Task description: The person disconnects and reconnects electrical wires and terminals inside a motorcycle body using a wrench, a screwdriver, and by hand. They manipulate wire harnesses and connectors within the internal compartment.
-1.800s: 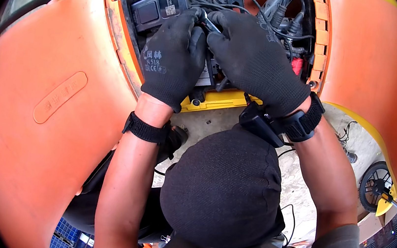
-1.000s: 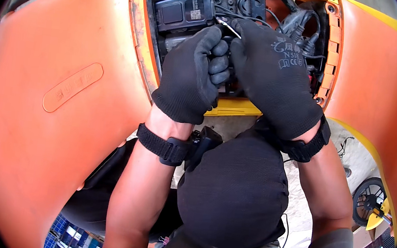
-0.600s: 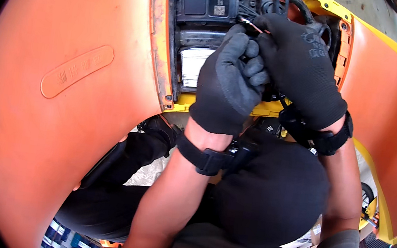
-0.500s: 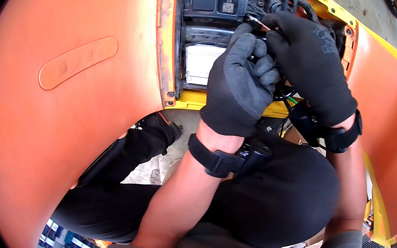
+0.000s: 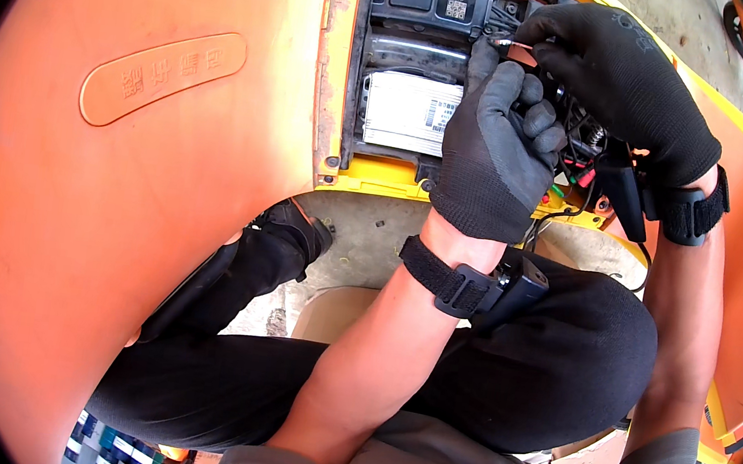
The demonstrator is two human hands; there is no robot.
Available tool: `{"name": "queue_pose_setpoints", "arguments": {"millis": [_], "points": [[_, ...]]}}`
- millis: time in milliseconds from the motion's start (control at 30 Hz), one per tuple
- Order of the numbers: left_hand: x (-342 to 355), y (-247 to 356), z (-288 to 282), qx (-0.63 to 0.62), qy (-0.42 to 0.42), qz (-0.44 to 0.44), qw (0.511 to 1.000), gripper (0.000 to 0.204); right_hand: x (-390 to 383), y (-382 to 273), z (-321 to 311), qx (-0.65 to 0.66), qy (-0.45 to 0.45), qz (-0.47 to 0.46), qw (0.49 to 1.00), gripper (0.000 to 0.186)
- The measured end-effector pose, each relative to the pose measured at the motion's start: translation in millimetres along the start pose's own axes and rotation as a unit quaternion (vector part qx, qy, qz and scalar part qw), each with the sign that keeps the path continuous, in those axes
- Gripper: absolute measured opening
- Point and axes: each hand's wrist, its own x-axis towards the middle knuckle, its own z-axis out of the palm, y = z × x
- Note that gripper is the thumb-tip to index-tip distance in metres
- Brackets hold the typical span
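Head view: a thin shiny piece (image 5: 511, 43) is held near the top of the frame, a bit right of centre, over a bay with black, wire-filled insides. It's pinched by the gloved right hand (image 5: 627, 78), upper right, with thumb and fingers closed over its right end. The gloved left hand (image 5: 500, 141) is placed just below and left, fingers loosely curled, one digit stretched up near the pale tip. Whether the tip is touched, or anything is tucked into that curl, can't be told.

Handling-wise, it's probably light, fairly stiff and kinda slippery in gloves, so it's best gripped mid-length with the tip left free.

Plenty is hidden though: the right end is swallowed by the glove, so wire or slim tool can't be settled. The wires (image 5: 578, 132) right of centre are half covered, the silver box (image 5: 405, 111) is partly blocked by the left glove, and the bay is cut off up top.
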Motion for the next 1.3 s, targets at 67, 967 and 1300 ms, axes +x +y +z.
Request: {"name": "queue_pose_setpoints", "arguments": {"millis": [67, 967, 1300], "points": [[-1.2, 0.4, 2.1, 0.005, 0.013, 0.000, 1.000, 0.031, -1.4, -3.6, 1.3, 0.034, 0.002, 0.013, 0.999, 0.022], [-6.5, 5.5, -4.1, 0.063, -0.031, 0.015, 0.997, 0.022, -18.3, -6.5, 46.9, 0.003, 0.148, 0.036, 0.988, 0.019], [-3.8, 5.9, 0.6, 0.049, -0.011, 0.011, 0.999, 0.016, -21.9, -8.7, 31.1, 0.099, 0.082, 0.089, 0.988, 0.020]]}}
